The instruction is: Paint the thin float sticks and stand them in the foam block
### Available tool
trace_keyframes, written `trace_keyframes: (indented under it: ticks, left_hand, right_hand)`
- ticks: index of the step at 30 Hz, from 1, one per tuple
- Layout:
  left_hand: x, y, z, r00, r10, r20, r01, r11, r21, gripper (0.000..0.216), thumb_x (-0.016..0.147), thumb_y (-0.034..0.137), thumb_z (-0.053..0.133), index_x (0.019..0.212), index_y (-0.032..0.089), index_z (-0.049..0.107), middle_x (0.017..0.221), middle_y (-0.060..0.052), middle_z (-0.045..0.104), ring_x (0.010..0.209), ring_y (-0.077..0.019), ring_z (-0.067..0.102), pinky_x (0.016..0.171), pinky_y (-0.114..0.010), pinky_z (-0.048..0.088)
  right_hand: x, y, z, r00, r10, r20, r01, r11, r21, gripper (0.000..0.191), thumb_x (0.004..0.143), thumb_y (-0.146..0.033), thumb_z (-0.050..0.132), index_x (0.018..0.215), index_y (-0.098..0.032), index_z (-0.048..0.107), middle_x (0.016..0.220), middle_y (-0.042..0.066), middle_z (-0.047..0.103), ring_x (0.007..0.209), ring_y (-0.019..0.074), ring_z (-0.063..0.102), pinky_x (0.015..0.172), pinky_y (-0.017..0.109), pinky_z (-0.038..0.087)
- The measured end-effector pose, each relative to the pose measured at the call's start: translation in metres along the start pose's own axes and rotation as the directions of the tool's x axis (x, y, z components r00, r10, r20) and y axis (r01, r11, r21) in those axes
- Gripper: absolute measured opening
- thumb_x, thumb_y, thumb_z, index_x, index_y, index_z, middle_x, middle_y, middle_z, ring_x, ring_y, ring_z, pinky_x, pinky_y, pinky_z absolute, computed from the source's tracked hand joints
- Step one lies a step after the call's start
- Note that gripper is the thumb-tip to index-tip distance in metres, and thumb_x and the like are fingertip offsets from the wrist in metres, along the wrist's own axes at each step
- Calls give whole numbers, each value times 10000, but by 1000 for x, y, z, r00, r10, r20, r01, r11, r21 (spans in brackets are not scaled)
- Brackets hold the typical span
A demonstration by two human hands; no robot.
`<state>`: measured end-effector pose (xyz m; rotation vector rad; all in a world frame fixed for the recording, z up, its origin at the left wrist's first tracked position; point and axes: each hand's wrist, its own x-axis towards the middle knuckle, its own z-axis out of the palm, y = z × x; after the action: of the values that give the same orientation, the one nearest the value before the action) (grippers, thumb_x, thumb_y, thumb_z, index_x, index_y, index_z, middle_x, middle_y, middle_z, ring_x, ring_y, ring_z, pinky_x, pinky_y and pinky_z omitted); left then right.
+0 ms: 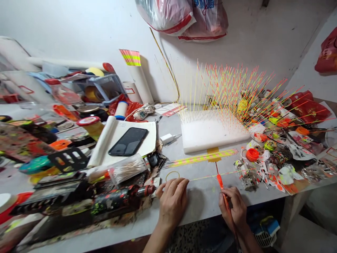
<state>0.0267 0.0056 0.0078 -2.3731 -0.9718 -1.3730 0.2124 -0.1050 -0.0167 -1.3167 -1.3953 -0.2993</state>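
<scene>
My left hand (172, 200) rests near the front of the table, its fingers pinched at the left end of a thin yellow stick (204, 178). The stick stretches right across the grey tabletop. My right hand (233, 207) is closed around a slim paintbrush (226, 202) with an orange-coated front part. The brush's front crosses the stick in this view; whether they touch I cannot tell. Behind it lies a flat row of yellow-and-pink thin sticks (200, 158). A white foam block (213, 135) beyond bears many upright red and yellow sticks (226, 88).
Paint-stained caps and scraps (279, 154) crowd the right side. To the left lie a black phone (128, 141) on a notebook (150, 131), a bag of cotton swabs (129, 168) and a paint-spotted dark bottle (116, 201). Plastic bags (168, 15) hang on the wall.
</scene>
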Motion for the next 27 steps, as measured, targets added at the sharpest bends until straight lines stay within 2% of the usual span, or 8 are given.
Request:
trace_keyframes:
  ticks: [6,10,18,21,23,25,27]
  left_hand:
    - [-2,0,1,1000,-20,2,21,1000,-19,166,912,84,531,977,210,618,866,-12,719,827,-158,663,836,-339,381]
    - [-4,-1,2,999,-32,-2,32,999,-22,166,904,94,535,978,214,623,870,-13,719,834,-160,665,849,-337,382]
    - [-1,-1,2,1000,-19,-7,19,1000,-15,173,902,91,535,971,221,625,857,-11,726,811,-155,669,841,-337,380]
    - [-1,-3,1,1000,-5,-1,4,1000,-13,157,906,102,542,969,216,628,856,-15,722,808,-153,662,840,-330,380]
    - [-1,-5,1,1000,20,2,-20,1000,7,139,910,110,548,961,209,631,850,-24,718,807,-159,656,841,-332,372]
    - [-1,-8,1,999,47,1,-47,999,24,129,912,116,552,952,205,636,842,-31,715,807,-168,650,845,-338,366]
    - [0,-10,1,998,64,-3,-64,998,14,127,910,116,554,949,204,638,831,-32,710,803,-171,643,839,-333,372]
  right_hand:
    - [-3,2,2,1000,10,3,-10,1000,-20,138,940,-124,552,1030,-208,612,837,32,661,754,158,649,673,260,570]
    - [-3,3,0,1000,18,-7,-18,1000,-10,145,933,-125,557,1036,-209,616,834,33,666,746,158,654,653,255,569]
    - [-6,-8,-12,999,36,14,-37,993,109,200,899,-89,555,1031,-224,622,779,24,659,679,160,640,585,262,552]
    - [-5,-5,-31,994,110,16,-111,986,127,144,902,-134,578,996,-230,630,780,18,668,682,159,647,613,266,559]
    - [5,6,-52,976,219,-5,-218,973,81,69,919,-223,604,974,-228,644,807,22,689,692,162,665,633,265,567]
    - [25,24,-78,930,361,-71,-364,931,-21,161,920,-364,639,964,-213,672,811,34,716,658,166,675,584,247,554]
    - [53,48,-103,877,441,-190,-465,878,-114,301,903,-493,642,920,-197,696,777,50,730,650,190,691,592,266,557]
